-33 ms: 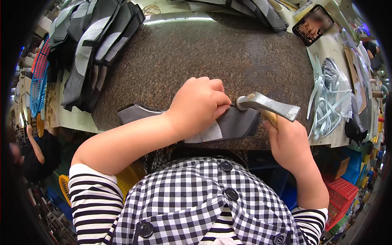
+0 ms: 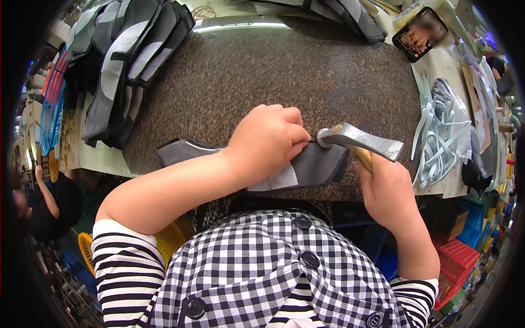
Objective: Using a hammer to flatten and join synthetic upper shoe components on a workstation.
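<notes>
A dark grey, leather-like panel [image 2: 320,161] with a pale grey patch lies flat on the dark stone slab [image 2: 262,71], close to its near edge. My left hand [image 2: 270,136] is closed in a pinch on the panel's far edge, and the left forearm covers part of its middle. Wrapped round the wooden handle of a hammer [image 2: 363,139], my right hand [image 2: 387,188] keeps the tool at the panel's right part. The round hammer face is down at the far edge, just right of my left fingertips; whether it touches cannot be made out.
Stacked dark panels [image 2: 128,60] stand at the far left, with more panels [image 2: 350,19] at the back. To the right lie pale blue strips [image 2: 440,136] and a phone [image 2: 420,34]. Baskets, among them a red crate [image 2: 456,265], sit below the table. Another person [image 2: 46,202] is at far left.
</notes>
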Available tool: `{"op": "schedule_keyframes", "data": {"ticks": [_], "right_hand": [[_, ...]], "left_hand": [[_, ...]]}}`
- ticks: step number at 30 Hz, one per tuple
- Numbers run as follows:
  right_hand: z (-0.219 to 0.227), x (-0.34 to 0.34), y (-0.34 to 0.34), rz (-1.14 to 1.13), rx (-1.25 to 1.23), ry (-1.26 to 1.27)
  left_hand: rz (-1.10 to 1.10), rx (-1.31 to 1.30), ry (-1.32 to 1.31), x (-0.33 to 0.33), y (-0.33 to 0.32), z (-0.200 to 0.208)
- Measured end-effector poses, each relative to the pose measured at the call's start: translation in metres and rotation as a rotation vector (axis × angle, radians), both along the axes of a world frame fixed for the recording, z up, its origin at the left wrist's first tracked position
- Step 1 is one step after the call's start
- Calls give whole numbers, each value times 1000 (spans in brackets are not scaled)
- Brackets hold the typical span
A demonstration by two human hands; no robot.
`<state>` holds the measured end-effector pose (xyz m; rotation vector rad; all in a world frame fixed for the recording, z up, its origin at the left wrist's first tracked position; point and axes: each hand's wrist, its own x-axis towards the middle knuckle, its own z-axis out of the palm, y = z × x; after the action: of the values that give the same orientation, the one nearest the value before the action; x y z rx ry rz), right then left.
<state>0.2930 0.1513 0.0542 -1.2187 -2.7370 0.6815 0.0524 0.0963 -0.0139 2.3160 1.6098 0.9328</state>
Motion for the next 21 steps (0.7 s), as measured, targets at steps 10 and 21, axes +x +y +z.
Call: {"op": "schedule_keyframes", "data": {"ticks": [10, 21], "right_hand": [[-7, -2, 7, 68, 49, 62], [-12, -6, -3, 46, 57, 64]], "left_hand": [[-37, 140, 491, 25, -16, 6], [36, -191, -115, 1, -25, 4]]}}
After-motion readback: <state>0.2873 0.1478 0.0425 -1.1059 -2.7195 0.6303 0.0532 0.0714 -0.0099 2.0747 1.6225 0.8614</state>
